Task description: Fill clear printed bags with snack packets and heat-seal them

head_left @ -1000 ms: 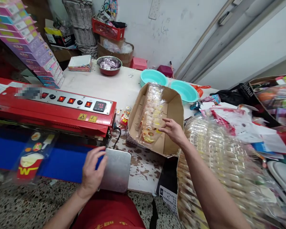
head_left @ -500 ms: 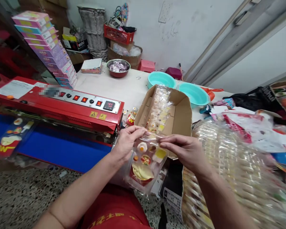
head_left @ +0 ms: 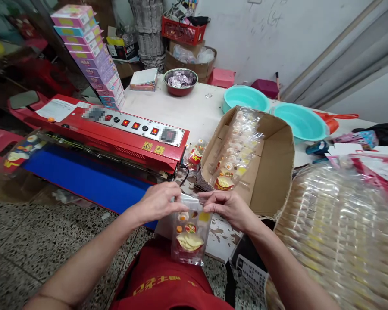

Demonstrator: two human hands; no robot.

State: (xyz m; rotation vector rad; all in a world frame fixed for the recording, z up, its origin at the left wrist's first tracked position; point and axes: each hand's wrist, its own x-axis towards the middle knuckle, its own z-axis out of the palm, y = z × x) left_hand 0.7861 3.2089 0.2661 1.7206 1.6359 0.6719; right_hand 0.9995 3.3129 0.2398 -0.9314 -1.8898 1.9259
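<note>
A clear plastic bag [head_left: 190, 245] hangs upright between my hands, with small food-shaped pieces inside: an egg, a yellow-and-white piece and a red-and-cream piece. My left hand [head_left: 160, 201] pinches its top left corner, and my right hand [head_left: 228, 209] pinches the top right. Just left of the bag is the blue conveyor belt [head_left: 93, 183] of a red sealing machine [head_left: 123, 137]. On the belt's far left end lies another filled bag [head_left: 21, 153]. Beyond my right hand stands a cardboard box [head_left: 274, 172] holding a row of similar filled bags [head_left: 237, 142].
Many packed clear bags [head_left: 336, 232] are stacked on the right. Two turquoise basins [head_left: 245, 100] and a metal bowl [head_left: 180, 82] of small packets sit toward the back of the table. Several coloured boxes [head_left: 93, 64] form a tall stack behind the machine.
My view has swung left. Both hands have brought the bag lower and away from the cardboard box, and it now hangs straighter. The bag on the belt sits nearer the belt's far left end.
</note>
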